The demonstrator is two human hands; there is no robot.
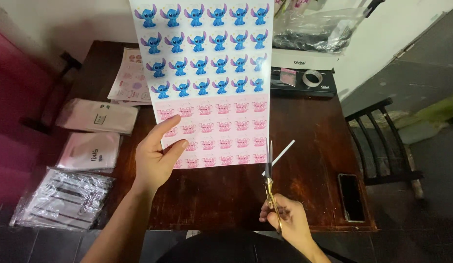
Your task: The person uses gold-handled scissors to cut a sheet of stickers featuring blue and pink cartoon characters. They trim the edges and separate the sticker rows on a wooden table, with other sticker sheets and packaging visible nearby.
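Observation:
My left hand (158,153) holds up a large printed sheet (212,83) by its lower left corner, thumb on the front. The sheet shows rows of blue cartoon figures on top and pink figures below. In my right hand (287,221) are gold-handled scissors (269,182), blades pointing up at the sheet's bottom right edge. A thin white paper strip (280,156) sticks out to the right beside the blades.
The dark wooden table (226,195) carries another printed sheet (129,78) at the back left, a black and white machine (304,73) with a tape roll (312,78), and a black phone (351,196). Plastic packets (90,151) lie to the left, a black chair (382,141) to the right.

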